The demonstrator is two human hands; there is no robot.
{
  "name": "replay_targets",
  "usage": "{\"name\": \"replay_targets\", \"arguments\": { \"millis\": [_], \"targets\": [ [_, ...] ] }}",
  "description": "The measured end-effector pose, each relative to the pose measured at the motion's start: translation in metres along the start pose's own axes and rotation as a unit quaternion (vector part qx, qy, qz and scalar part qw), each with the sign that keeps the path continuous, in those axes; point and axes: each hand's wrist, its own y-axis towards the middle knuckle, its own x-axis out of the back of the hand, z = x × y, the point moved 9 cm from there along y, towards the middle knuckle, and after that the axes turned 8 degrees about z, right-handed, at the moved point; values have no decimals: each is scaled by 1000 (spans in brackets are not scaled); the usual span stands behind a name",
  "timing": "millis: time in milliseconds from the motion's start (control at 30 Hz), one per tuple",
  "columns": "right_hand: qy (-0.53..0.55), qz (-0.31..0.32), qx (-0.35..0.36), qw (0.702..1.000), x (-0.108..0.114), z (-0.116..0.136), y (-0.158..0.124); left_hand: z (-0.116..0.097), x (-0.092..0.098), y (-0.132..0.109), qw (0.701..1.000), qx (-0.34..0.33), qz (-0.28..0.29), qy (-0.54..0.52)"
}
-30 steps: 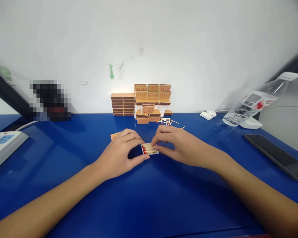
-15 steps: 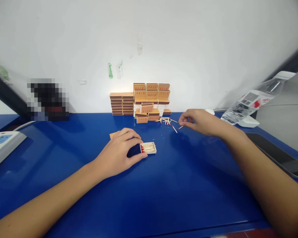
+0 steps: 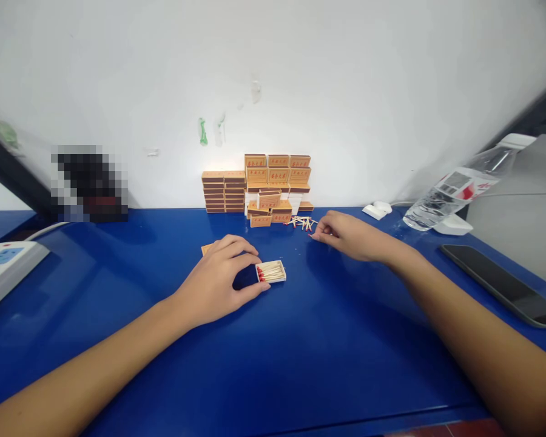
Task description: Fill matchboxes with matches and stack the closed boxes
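My left hand (image 3: 221, 276) is closed lightly round the left end of a small white matchbox tray (image 3: 279, 281), thumb at the near side and fingers at the far side. Red-headed matches (image 3: 270, 271) lie inside the tray, heads to the left. Behind my left hand, the corner of an orange matchbox piece (image 3: 205, 249) pokes out, mostly hidden. My right hand (image 3: 348, 233) is pinched on a match (image 3: 310, 235), whose red head shows at the fingertips. Just beyond it lies a loose pile of matches (image 3: 304, 223) on the blue table.
Matchboxes (image 3: 278, 176) are stacked against the white wall, with a lower stack (image 3: 224, 193) on their left. To the right are a white earbud case (image 3: 377, 210), a leaning water bottle (image 3: 459, 185) and a phone (image 3: 500, 282). A power strip (image 3: 9, 267) sits at left.
My right hand has moved left and slightly nearer, to where a loose match lay beside the pile. The left hand and the tray have stayed in place.
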Motion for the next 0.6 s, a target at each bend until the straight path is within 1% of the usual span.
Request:
{"name": "replay_targets", "arguments": {
  "millis": [67,133,167,233,300,367,433,600],
  "targets": [
    [40,-26,50,998,7,26,-7,0,0,0,1000,3,-2,-2],
    [74,-37,105,991,6,61,-17,-1,0,0,1000,-2,-2,-10],
    [87,-38,130,987,4,78,-21,-2,-1,0,1000,-6,-3,-13],
    [91,-14,160,983,-9,108,-28,-3,-1,0,1000,-16,-5,-13],
    [68,10,176,982,-23,127,-32,-5,-1,0,1000,-21,-8,-9],
    [44,24,186,981,-32,133,-34,-6,-1,0,1000,-25,-9,-7],
    [31,26,191,981,-35,132,-33,-6,-2,0,1000,-25,-3,-5],
    [14,3,184,983,-25,122,-32,-4,-3,-1,1000,-15,8,-7]
  ]
}}
